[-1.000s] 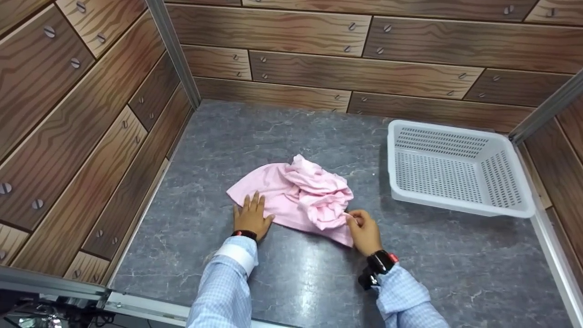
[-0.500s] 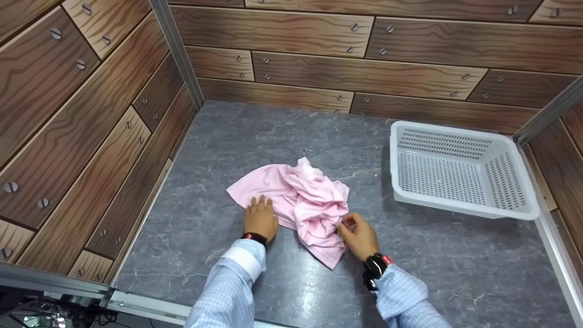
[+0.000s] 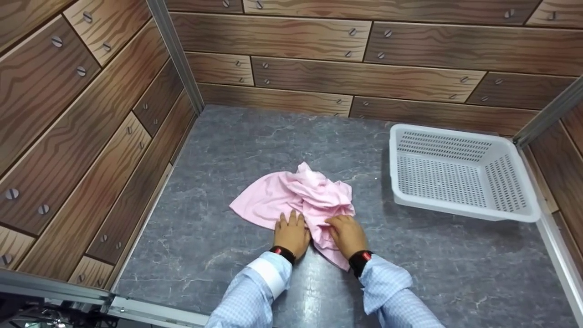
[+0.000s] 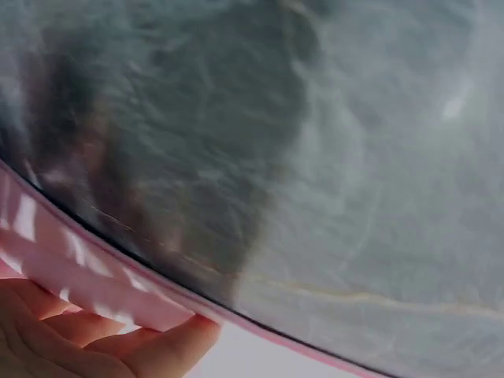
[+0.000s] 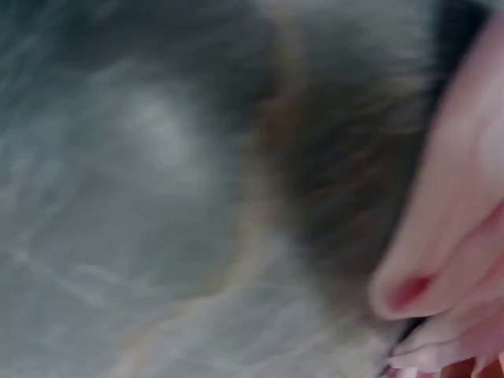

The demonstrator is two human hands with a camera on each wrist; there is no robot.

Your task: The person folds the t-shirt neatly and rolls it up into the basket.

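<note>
A crumpled pink cloth (image 3: 273, 196), perhaps a garment, lies mid-table in the head view. Its left part is flat with a curved edge; the right part is bunched in folds. My left hand (image 3: 291, 234) rests on its near edge, fingers extended over the fabric. In the left wrist view, that hand's fingers (image 4: 177, 346) touch the cloth's hem (image 4: 118, 276). My right hand (image 3: 347, 236) is bent over the bunched folds, close beside the left. Whether it pinches fabric is hidden from above. Pink folds (image 5: 441, 236) fill the right side of the blurred right wrist view.
A white perforated plastic basket (image 3: 467, 212) stands at the right by the back corner. Wood-patterned walls (image 3: 282, 36) enclose the grey marbled tabletop (image 3: 255, 132) at the back and both sides. A metal rail (image 3: 155, 314) runs along the front edge.
My left hand has slid right along the near edge of the cloth, towards the right hand. The right hand has shifted slightly left over the folds. The cloth's near right corner has swung towards me.
</note>
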